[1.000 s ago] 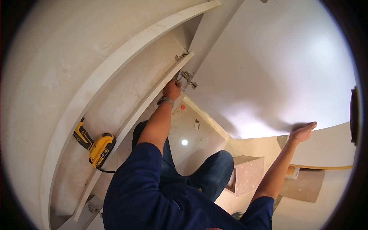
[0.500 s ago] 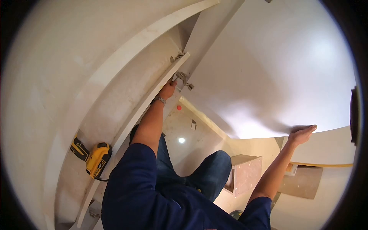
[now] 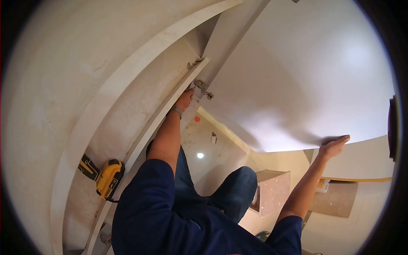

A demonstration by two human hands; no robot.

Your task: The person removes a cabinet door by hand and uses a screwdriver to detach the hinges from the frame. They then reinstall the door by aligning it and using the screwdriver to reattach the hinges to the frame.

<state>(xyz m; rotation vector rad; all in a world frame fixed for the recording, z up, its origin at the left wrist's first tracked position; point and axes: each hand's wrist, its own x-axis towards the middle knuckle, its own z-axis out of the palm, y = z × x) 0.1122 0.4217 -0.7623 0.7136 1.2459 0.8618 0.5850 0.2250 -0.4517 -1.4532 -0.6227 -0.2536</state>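
A large white cabinet door (image 3: 297,76) stands open on the right. My right hand (image 3: 333,147) grips its lower edge, the thumb on the near face and the other fingers out of sight. My left hand (image 3: 184,101), with a metal-band watch (image 3: 177,111) on the wrist, reaches behind a pale shelf edge (image 3: 170,102). Its fingers are closed right below a metal hinge (image 3: 200,85) that joins the door to the cabinet side panel (image 3: 229,38). What those fingers hold is too small and hidden to make out.
A yellow and black cordless power tool (image 3: 109,178) lies on the shelf at left. Below, a small box-like wooden piece (image 3: 272,193) stands on the floor beside my knee (image 3: 238,182). A brown board (image 3: 335,197) lies at right. A red dot (image 3: 197,119) marks the surface below the hinge.
The door's lower edge and my right hand appear very slightly higher in view. My left hand stays at the hinge with its fingers closed.
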